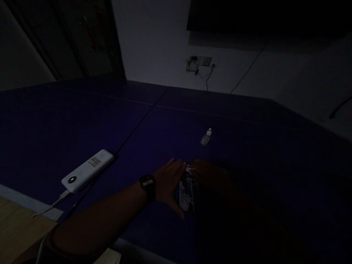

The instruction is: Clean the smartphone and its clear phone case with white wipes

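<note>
My left hand, with a dark watch on its wrist, lies with fingers stretched along the left edge of a small flat item that has a grey-and-white pattern. Its thumb reaches toward the item's lower edge. At the item's upper right is my right hand, very dim, its fingers mostly lost in shadow. Thin white streaks show on the item between the hands; whether they are print or loose strands I cannot make out. Beyond the hands, a small clear dropper bottle with a white top lies or stands on the surface.
A white power bank with a cable plugged in lies on the left of the dark blue tabletop. Against the far wall are sockets with hanging wires. A dark screen hangs above. The room is very dark.
</note>
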### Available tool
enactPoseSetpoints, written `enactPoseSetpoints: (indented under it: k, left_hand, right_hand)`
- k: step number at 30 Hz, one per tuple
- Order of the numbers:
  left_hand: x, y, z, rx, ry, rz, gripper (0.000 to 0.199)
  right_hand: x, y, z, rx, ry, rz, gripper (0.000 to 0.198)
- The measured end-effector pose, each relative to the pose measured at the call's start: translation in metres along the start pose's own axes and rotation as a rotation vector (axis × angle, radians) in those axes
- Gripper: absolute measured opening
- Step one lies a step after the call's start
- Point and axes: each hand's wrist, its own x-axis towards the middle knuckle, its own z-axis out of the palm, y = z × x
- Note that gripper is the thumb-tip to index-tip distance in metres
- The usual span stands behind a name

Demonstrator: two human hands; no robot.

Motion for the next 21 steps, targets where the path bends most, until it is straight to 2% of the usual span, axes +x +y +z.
enactPoseSetpoints:
  k: [3,9,13,16,19,21]
  left_hand:
    - [0.000,0.000,0.000,0.003,0.002,0.005,0.151]
    - [-0.001,0.002,-0.001,0.064,-0.038,-0.013,0.147]
    - [-0.001,0.002,-0.001,0.099,-0.039,-0.011,0.149]
    - [-0.001,0.001,0.001,0.109,-0.023,-0.012,0.149]
    - [-0.001,0.000,0.001,0.114,-0.022,-0.011,0.149]
    - [0.000,0.001,0.001,0.115,-0.029,-0.012,0.150]
  right_hand:
    - [0.002,0.001,0.000,-0.044,0.036,0.040,0.028]
    - [-0.005,-0.002,-0.002,-0.178,-0.116,-0.099,0.025]
    - [0.000,-0.008,-0.005,-0.269,-0.140,-0.057,0.027]
    - [0.000,-0.009,-0.009,-0.235,-0.195,-0.005,0.030]
    - [-0.003,-0.008,-0.010,-0.178,-0.257,-0.052,0.036]
    - [-0.003,-0.007,-0.007,-0.170,-0.234,-0.074,0.037]
